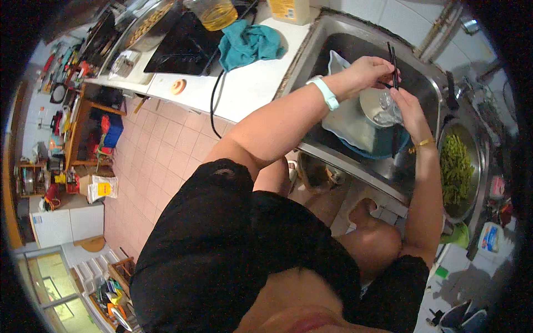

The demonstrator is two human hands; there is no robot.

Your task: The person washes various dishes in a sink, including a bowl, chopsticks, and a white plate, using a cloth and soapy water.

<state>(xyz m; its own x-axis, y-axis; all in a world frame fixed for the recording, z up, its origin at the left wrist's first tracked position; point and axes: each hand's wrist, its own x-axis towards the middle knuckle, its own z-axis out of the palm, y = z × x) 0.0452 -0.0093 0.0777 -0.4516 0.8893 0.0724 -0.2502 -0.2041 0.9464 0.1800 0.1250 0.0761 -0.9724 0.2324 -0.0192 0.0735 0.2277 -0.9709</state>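
Observation:
Over a stainless steel sink (416,164), my left hand (372,73), with a mint-green band at the wrist, has its fingers closed around a pair of dark chopsticks (394,62). My right hand (408,109), a gold bracelet on its wrist, pinches them lower down, and a clear, shiny thing (388,110) is at its fingers; what that is cannot be told. Under the hands a pale round bowl (368,102) sits on a white wavy-edged dish (341,120). Part of a blue round basin (374,153) shows beneath the dish.
Right of the sink stands a metal bowl of green vegetables (457,170). A teal cloth (252,43) lies on the white counter (250,89) at left, near a black cooktop (183,45) and a container of yellow liquid (216,16). A bin (314,175) is below the sink.

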